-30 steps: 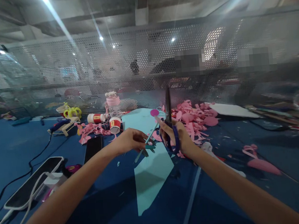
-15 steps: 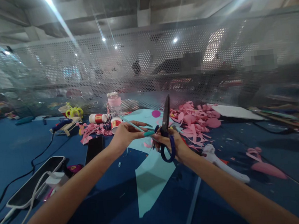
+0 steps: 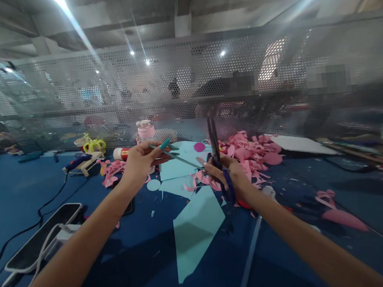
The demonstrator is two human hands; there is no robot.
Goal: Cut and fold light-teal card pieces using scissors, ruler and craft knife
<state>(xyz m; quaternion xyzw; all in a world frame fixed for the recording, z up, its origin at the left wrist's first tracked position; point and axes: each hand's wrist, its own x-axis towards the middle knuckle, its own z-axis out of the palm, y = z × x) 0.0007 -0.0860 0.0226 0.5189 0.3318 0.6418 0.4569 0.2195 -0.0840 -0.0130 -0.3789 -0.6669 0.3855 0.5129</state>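
My left hand (image 3: pixel 142 162) is raised above the blue table (image 3: pixel 31 189) and pinches a thin teal paper strip (image 3: pixel 175 156) that slants down to the right. My right hand (image 3: pixel 229 176) grips blue-handled scissors (image 3: pixel 216 152), blades pointing up and nearly closed, just right of the strip's lower end. Under both hands lie light-blue paper sheets (image 3: pixel 195 228) and a small light-blue paper circle (image 3: pixel 153 185).
A heap of pink paper scraps (image 3: pixel 252 151) lies behind the scissors. A pink-capped jar (image 3: pixel 145 132), a glue stick (image 3: pixel 121 154), a glue gun (image 3: pixel 77 161) and yellow scissors (image 3: pixel 94 145) stand at back left. A phone (image 3: pixel 40 239) with cable lies left. A perforated metal screen (image 3: pixel 186 86) closes the back.
My left hand lifted and shifted left with the teal strip. The scissors closed and stand more upright. A light-blue circle now lies on the table under my left hand.
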